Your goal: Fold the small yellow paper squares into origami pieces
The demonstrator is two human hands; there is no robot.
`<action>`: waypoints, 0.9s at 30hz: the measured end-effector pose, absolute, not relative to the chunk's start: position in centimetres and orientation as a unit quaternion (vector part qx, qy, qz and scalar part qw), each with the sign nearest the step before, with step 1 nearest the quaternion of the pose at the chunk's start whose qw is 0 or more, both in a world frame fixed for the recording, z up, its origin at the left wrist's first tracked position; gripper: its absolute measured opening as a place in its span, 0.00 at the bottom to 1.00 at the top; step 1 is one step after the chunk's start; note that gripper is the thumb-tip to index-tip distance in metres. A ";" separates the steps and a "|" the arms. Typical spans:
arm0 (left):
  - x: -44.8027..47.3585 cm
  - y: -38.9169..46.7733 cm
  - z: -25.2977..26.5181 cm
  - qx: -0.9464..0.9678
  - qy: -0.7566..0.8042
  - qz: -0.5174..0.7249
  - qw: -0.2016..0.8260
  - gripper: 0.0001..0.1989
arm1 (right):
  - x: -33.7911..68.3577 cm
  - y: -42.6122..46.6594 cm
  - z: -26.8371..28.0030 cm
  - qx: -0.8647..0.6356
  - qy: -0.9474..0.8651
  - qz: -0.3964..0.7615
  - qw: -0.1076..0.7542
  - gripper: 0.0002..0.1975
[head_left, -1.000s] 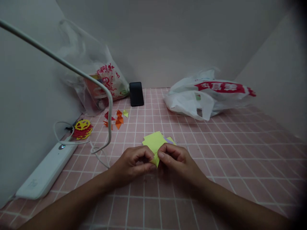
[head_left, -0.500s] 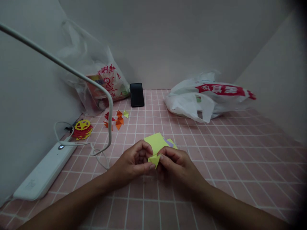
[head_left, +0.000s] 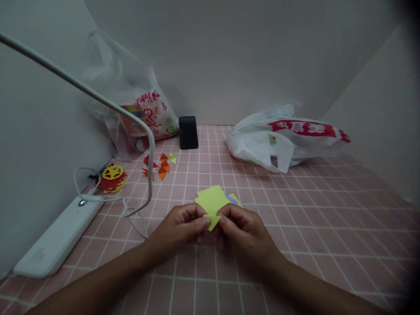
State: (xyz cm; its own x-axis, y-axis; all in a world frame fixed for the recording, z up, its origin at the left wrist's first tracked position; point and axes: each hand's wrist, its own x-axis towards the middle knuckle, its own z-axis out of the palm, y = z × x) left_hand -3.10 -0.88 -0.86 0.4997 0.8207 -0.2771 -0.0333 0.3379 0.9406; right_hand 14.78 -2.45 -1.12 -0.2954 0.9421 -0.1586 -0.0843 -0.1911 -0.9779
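Between my two hands is a small folded yellow paper (head_left: 213, 222), pinched at both sides above the table. My left hand (head_left: 185, 224) grips its left edge between thumb and index finger. On the other side, my right hand (head_left: 244, 225) pinches the right corner with thumb and forefinger. Just beyond the fingers lie flat yellow paper sheets (head_left: 211, 197), with a purple piece (head_left: 230, 198) showing at their right. The lower part of the folded paper comes to a point; its back is hidden from me.
Small folded orange and red paper pieces (head_left: 163, 168) lie back left, near yellow and red gear-shaped pieces (head_left: 112, 175). A white power strip (head_left: 59, 236) and a white cable (head_left: 151, 175) stand left. At the back are a phone (head_left: 188, 132) and plastic bags (head_left: 157, 113), (head_left: 262, 146).
My left fingers have closed in along the folded paper, and its upper edge now lies straighter between both hands. The view has shifted slightly.
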 end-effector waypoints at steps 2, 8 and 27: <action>-3.1 -1.0 -0.9 0.493 0.403 0.310 0.706 0.16 | 14.7 -2.5 -1.0 -0.428 -0.471 0.659 0.400 0.14; -3.0 -1.0 -0.9 0.491 0.416 0.292 0.707 0.18 | 14.8 -2.2 -1.3 -0.410 -0.445 0.694 0.390 0.14; -3.1 -1.1 -0.9 0.502 0.439 0.274 0.693 0.16 | 15.4 -1.8 -1.6 -0.388 -0.454 0.712 0.369 0.21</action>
